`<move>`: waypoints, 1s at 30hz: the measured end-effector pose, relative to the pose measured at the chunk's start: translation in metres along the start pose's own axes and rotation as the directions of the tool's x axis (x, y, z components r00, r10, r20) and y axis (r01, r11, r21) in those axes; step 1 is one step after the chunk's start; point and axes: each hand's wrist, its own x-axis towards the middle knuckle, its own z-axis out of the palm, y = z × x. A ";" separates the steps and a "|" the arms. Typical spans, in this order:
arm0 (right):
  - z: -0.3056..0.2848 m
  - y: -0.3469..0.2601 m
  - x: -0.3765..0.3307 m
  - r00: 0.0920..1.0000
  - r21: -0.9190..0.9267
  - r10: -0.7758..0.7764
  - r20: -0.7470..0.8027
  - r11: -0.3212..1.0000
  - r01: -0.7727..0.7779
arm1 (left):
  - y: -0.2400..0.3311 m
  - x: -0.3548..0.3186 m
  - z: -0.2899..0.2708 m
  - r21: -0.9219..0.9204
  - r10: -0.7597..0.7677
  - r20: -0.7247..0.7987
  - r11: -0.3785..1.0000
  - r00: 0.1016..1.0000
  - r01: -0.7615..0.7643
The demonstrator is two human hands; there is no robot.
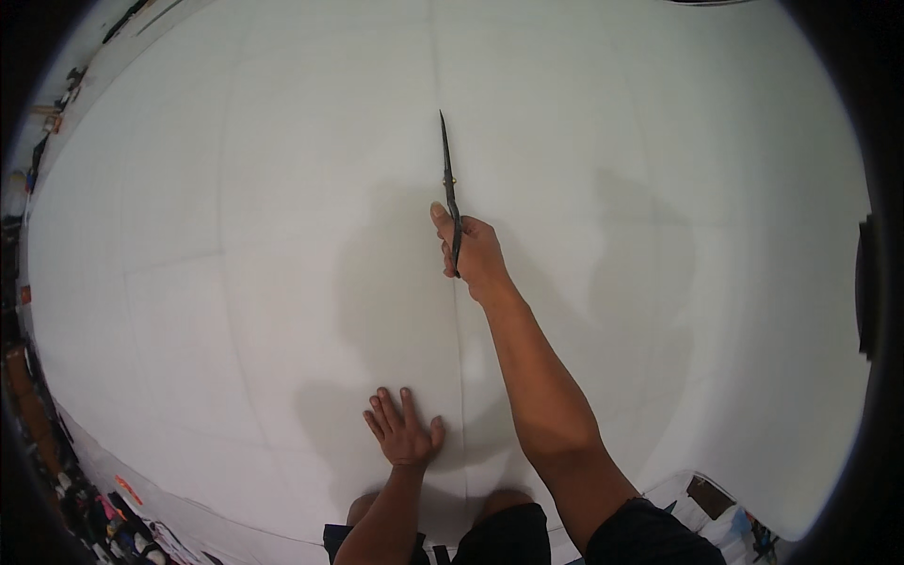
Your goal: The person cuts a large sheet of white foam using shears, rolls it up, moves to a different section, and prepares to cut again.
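Observation:
Dark scissors (pixel 449 177) are gripped in my right hand (pixel 478 252), which reaches far out over a wide white sheet of cloth (pixel 282 330). Their blades look closed and point away from me. A thin line runs down the cloth from the scissors towards my body; whether it is a cut or a crease I cannot tell. My left hand (pixel 405 435) lies flat on the cloth near me, just left of that line, with its fingers spread.
Faint fold lines cross the cloth. Many small mixed things (pixel 104 527) are crowded along the left rim. A dark object (pixel 864 287) stands at the right edge. At lower right there is a pale container (pixel 692 490) with a brown piece on it. My knees touch the near edge.

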 end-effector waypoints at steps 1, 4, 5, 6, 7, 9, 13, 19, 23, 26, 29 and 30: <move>-0.003 -0.001 0.001 1.000 -0.039 -0.018 0.003 0.999 0.018 | 0.000 0.003 0.000 -0.003 0.000 -0.006 1.000 1.000 0.000; -0.003 -0.007 0.007 0.999 -0.086 -0.020 0.031 0.996 0.022 | -0.004 0.004 0.001 0.004 0.045 -0.078 0.999 0.996 -0.045; -0.002 -0.013 0.012 0.999 -0.090 -0.013 0.045 0.996 0.017 | -0.005 0.004 0.000 -0.011 0.028 -0.048 1.000 0.998 -0.028; -0.001 -0.023 0.020 0.999 -0.084 -0.015 0.039 0.996 0.018 | -0.004 0.005 -0.002 -0.029 0.021 -0.017 0.999 1.000 -0.022; 0.002 -0.036 0.031 0.999 -0.061 -0.009 0.043 0.998 0.011 | -0.003 0.005 -0.002 -0.026 0.029 -0.016 0.999 0.999 -0.030; 0.005 -0.045 0.049 0.999 -0.030 -0.013 0.049 0.999 0.014 | -0.002 0.005 -0.003 -0.014 0.023 -0.027 1.000 0.999 -0.023; 0.005 -0.038 0.067 0.994 -0.020 -0.104 0.021 0.994 0.105 | -0.002 0.006 -0.003 -0.008 0.028 -0.035 1.000 0.999 -0.028; 0.009 -0.037 0.070 0.991 -0.012 -0.136 0.020 0.991 0.136 | 0.000 0.025 -0.020 -0.073 0.068 -0.146 0.994 0.987 -0.079; -0.004 -0.034 0.071 0.993 0.011 -0.116 -0.005 0.993 0.116 | 0.030 0.191 -0.086 -0.421 -0.093 -0.453 0.899 0.887 -0.121; 0.008 -0.041 0.070 0.996 0.056 -0.091 -0.003 0.994 0.091 | 0.050 0.355 -0.123 -0.197 0.060 -0.548 0.960 0.834 -0.199; 0.015 -0.043 0.068 0.998 -0.003 -0.059 0.010 0.998 0.059 | 0.053 0.419 -0.120 -0.003 0.059 -0.459 0.998 0.886 -0.067; 0.013 -0.041 0.070 0.999 -0.014 -0.048 -0.009 0.999 0.048 | 0.058 0.422 -0.115 0.005 0.048 -0.438 0.999 0.898 -0.051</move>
